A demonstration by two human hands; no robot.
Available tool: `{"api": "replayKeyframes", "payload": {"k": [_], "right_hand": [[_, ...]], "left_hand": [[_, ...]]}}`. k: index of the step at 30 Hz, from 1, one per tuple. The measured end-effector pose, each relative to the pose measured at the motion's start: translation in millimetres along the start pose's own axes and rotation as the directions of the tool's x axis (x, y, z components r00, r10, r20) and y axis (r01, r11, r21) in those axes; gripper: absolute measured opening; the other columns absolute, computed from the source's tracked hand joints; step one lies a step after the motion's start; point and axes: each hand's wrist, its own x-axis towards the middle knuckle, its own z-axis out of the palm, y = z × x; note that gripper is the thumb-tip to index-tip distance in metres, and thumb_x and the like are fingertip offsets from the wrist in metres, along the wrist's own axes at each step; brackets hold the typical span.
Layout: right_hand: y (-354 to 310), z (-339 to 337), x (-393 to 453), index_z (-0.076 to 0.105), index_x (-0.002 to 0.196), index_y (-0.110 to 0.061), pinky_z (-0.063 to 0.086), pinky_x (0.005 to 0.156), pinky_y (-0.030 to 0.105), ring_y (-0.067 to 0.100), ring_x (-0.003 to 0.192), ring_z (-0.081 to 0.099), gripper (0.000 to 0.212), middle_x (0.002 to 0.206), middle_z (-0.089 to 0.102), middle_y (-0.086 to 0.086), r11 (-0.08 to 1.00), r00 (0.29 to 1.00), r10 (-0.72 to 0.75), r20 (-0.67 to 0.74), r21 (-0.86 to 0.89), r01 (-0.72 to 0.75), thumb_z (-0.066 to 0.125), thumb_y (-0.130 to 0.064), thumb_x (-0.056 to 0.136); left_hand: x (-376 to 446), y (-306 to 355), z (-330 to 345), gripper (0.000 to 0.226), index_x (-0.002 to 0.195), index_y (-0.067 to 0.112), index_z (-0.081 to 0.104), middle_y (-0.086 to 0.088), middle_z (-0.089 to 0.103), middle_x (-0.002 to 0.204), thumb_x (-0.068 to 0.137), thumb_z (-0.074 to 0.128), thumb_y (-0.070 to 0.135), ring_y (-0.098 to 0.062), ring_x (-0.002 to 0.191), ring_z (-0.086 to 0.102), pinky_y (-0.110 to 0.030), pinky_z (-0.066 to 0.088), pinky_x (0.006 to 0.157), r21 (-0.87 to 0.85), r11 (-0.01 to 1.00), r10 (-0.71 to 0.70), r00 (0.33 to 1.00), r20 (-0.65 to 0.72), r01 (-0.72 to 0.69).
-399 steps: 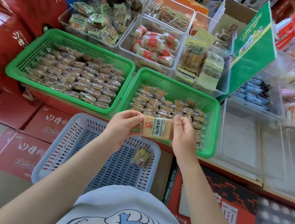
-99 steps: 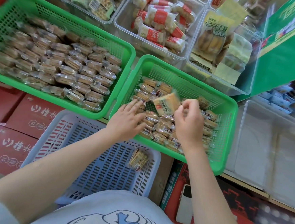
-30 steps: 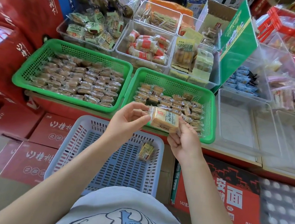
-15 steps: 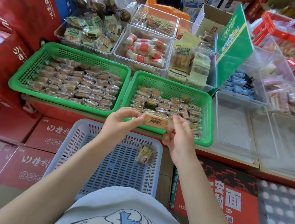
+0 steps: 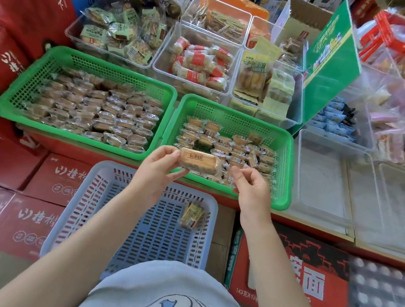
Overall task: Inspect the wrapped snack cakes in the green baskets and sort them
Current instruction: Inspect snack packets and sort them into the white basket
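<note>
Clear plastic bins (image 5: 227,65) of packaged snacks behind, beside a green sign board (image 5: 329,64). Red cartons (image 5: 29,219) below, left and right. Empty clear trays (image 5: 328,177) at right.

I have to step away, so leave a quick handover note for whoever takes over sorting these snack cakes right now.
Left hand: pinches one wrapped cake by its left end, above the near edge of the right green basket.
Right hand: off the cake, fingers loosely curled, holding nothing.
Left green basket: packed with cakes in rows.
Right green basket: partly filled, far end bare.
Blue basket: holds one cake near its right wall.
Done: one cake set aside in the blue basket.
Left: judge the held cake, place it, then work through the rest.
</note>
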Motion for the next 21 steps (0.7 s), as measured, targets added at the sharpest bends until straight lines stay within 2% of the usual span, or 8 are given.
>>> {"api": "replayKeyframes", "payload": {"k": [2, 4, 6, 9, 12, 15, 18, 21], "right_hand": [[3.6, -5.1, 12.5, 0.064, 0.091, -0.018, 0.05, 0.083, 0.034, 0.015, 0.085, 0.059, 0.023, 0.086, 0.063, 0.004, 0.999, 0.998, 0.005, 0.056, -0.049, -0.002, 0.062, -0.04, 0.095], [5.0, -5.0, 24.7, 0.061, 0.109, -0.026, 0.053, 0.093, 0.034, 0.008, 0.103, 0.062, 0.031, 0.11, 0.065, -0.002, 0.994, 0.977, -0.024, 0.212, -0.098, 0.046, 0.066, -0.049, 0.089], [3.9, 2.3, 36.4, 0.053, 0.121, -0.038, 0.05, 0.088, 0.019, -0.002, 0.113, 0.056, 0.043, 0.123, 0.056, -0.019, 0.964, 0.931, -0.056, 0.361, -0.224, 0.145, 0.074, -0.045, 0.085], [6.2, 18.1, 58.2, 0.053, 0.103, -0.045, 0.044, 0.071, 0.007, -0.009, 0.102, 0.056, 0.035, 0.106, 0.057, -0.031, 0.874, 0.887, -0.129, 0.443, -0.372, 0.313, 0.076, -0.024, 0.087], [16.8, 26.3, 86.5, 0.055, 0.093, -0.044, 0.042, 0.068, 0.008, 0.002, 0.091, 0.058, 0.033, 0.098, 0.062, -0.016, 0.822, 0.893, -0.181, 0.413, -0.435, 0.367, 0.074, -0.017, 0.089], [26.6, 31.9, 114.7, 0.068, 0.111, -0.024, 0.039, 0.074, 0.004, 0.01, 0.095, 0.057, 0.025, 0.104, 0.062, -0.008, 0.79, 0.925, -0.167, 0.342, -0.514, 0.333, 0.074, -0.014, 0.089], [37.3, 38.2, 141.6, 0.065, 0.127, -0.012, 0.046, 0.088, 0.017, 0.012, 0.103, 0.059, 0.037, 0.119, 0.066, 0.001, 0.77, 0.954, -0.176, 0.243, -0.569, 0.287, 0.071, -0.009, 0.091], [47.2, 45.3, 162.4, 0.061, 0.134, -0.013, 0.048, 0.103, 0.032, 0.017, 0.116, 0.059, 0.044, 0.13, 0.064, 0.002, 0.754, 0.958, -0.167, 0.234, -0.595, 0.277, 0.069, -0.009, 0.092]], "left_hand": [[10.8, 3.0, -2.2, 0.021, 0.083, 0.011, 0.056, -0.006, 0.074, 0.094, 0.103, 0.053, 0.011, -0.016, 0.097, 0.07, -0.037, 0.057, 0.093, 0.005, 1.0, -0.005, 0.998, -0.056, 0.005], [22.6, 4.5, -2.4, 0.019, 0.083, 0.011, 0.057, -0.008, 0.073, 0.095, 0.102, 0.054, 0.011, -0.017, 0.097, 0.068, -0.035, 0.058, 0.089, 0.055, 0.998, -0.019, 0.995, -0.095, 0.024], [35.0, 3.3, 0.0, 0.017, 0.086, 0.01, 0.057, -0.009, 0.073, 0.095, 0.102, 0.054, 0.01, -0.018, 0.095, 0.069, -0.033, 0.059, 0.084, 0.045, 0.997, -0.06, 0.993, -0.104, 0.065], [54.2, 1.1, 7.2, 0.011, 0.094, 0.005, 0.058, -0.008, 0.075, 0.089, 0.103, 0.052, 0.008, -0.017, 0.089, 0.071, -0.029, 0.061, 0.076, 0.009, 0.994, -0.109, 0.989, -0.104, 0.111], [78.2, -2.3, 6.7, 0.015, 0.094, 0.003, 0.063, -0.004, 0.075, 0.087, 0.103, 0.053, 0.011, -0.016, 0.085, 0.072, -0.028, 0.061, 0.078, 0.076, 0.983, -0.151, 0.973, -0.176, 0.166], [103.3, -9.4, 3.1, 0.018, 0.1, 0.013, 0.068, 0.004, 0.073, 0.094, 0.104, 0.05, 0.014, -0.021, 0.094, 0.07, -0.035, 0.058, 0.089, 0.328, 0.929, -0.1, 0.969, -0.226, 0.172], [123.8, -22.0, 1.5, 0.025, 0.127, 0.016, 0.06, 0.012, 0.064, 0.113, 0.105, 0.049, 0.017, -0.015, 0.098, 0.061, -0.03, 0.049, 0.085, 0.737, 0.676, 0.07, 0.995, -0.072, 0.006], [144.1, -40.2, -4.3, 0.048, 0.149, 0.012, 0.042, -0.005, 0.042, 0.155, 0.103, 0.051, 0.021, -0.021, 0.144, 0.035, -0.035, 0.027, 0.118, 0.955, 0.243, 0.113, 0.983, 0.143, -0.167]]}}
